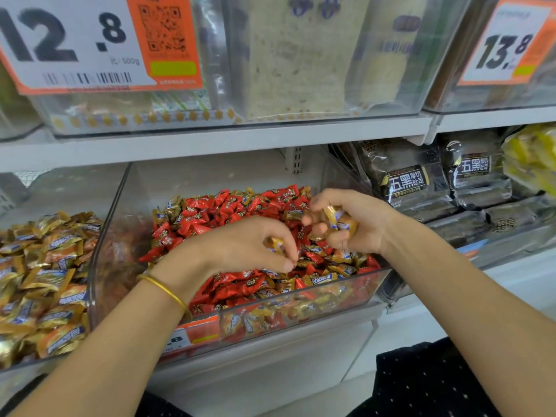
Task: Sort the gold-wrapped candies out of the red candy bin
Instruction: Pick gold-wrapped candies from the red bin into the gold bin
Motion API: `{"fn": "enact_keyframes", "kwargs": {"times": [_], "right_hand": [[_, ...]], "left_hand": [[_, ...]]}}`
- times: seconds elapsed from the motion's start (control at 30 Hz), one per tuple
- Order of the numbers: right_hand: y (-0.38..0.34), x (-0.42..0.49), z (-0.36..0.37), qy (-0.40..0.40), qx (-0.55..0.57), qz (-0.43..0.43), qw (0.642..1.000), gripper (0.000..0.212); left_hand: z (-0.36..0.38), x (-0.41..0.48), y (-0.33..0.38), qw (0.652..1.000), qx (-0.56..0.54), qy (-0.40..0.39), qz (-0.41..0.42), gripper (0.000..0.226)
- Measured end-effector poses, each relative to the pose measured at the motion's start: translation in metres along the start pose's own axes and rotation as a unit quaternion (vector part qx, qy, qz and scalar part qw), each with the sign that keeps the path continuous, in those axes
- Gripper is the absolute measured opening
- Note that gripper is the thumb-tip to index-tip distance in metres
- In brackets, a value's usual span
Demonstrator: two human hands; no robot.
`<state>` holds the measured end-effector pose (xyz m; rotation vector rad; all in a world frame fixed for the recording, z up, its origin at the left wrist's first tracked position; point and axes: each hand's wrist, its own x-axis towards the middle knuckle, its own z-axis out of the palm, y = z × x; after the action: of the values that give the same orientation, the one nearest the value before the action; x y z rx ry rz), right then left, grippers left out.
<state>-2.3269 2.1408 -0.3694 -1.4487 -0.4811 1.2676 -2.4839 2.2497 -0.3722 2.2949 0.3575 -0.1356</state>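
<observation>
A clear plastic bin (pixel 346 291) on the lower shelf holds a heap of red-wrapped candies (pixel 228 212) with gold-wrapped candies (pixel 341 257) mixed in, mostly at the front right. My left hand (pixel 240 245) hovers over the middle of the heap, fingers curled, pinching a gold candy (pixel 274 244) at its fingertips. My right hand (pixel 352 221) is over the right side of the bin, curled round several gold candies (pixel 338 221) in its palm.
A neighbouring clear bin (pixel 45 278) on the left is full of gold-wrapped candies. Dark bread packs (pixel 409 182) lie to the right. The shelf above (pixel 210 139) carries clear bins with orange price tags (pixel 90 40). A gold bangle (pixel 165 291) circles my left wrist.
</observation>
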Motion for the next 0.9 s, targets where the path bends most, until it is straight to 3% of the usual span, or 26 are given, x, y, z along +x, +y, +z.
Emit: {"fn": "enact_keyframes", "kwargs": {"times": [0.07,0.13,0.2,0.3,0.4,0.5,0.63,0.8,0.9], "right_hand": [[-0.003,-0.007,-0.005,0.026,-0.183,-0.043,0.982,0.013],[-0.002,-0.014,-0.007,0.011,-0.396,-0.044,0.917,0.014],[0.004,-0.014,-0.005,-0.021,-0.526,-0.026,0.850,0.009],[0.014,-0.007,0.002,-0.034,-0.611,-0.039,0.790,0.010],[0.017,-0.005,0.007,-0.026,-0.680,-0.031,0.732,0.014],[0.018,-0.006,0.007,-0.028,-0.712,-0.039,0.700,0.002],[0.016,-0.005,0.003,-0.037,-0.704,-0.043,0.708,0.010],[0.010,-0.010,-0.007,0.000,-0.533,-0.070,0.843,0.017],[0.007,-0.014,-0.010,0.011,-0.467,-0.061,0.882,0.017]], "left_hand": [[0.007,0.002,-0.003,0.995,0.092,-0.047,0.011,0.018],[0.012,0.005,-0.005,0.985,0.161,-0.059,-0.003,0.027],[0.016,0.009,-0.007,0.983,0.179,-0.044,-0.004,0.025],[0.017,0.011,-0.009,0.984,0.174,-0.019,0.003,0.015],[0.013,0.009,-0.009,0.991,0.130,0.010,-0.003,0.021],[0.006,0.004,-0.009,0.996,0.065,0.056,-0.007,0.020],[-0.003,-0.002,-0.006,0.998,-0.011,0.056,-0.001,0.013],[-0.004,-0.008,-0.006,0.993,0.089,-0.076,0.005,0.014],[0.002,-0.004,-0.006,0.986,0.135,-0.101,0.005,0.015]]}}
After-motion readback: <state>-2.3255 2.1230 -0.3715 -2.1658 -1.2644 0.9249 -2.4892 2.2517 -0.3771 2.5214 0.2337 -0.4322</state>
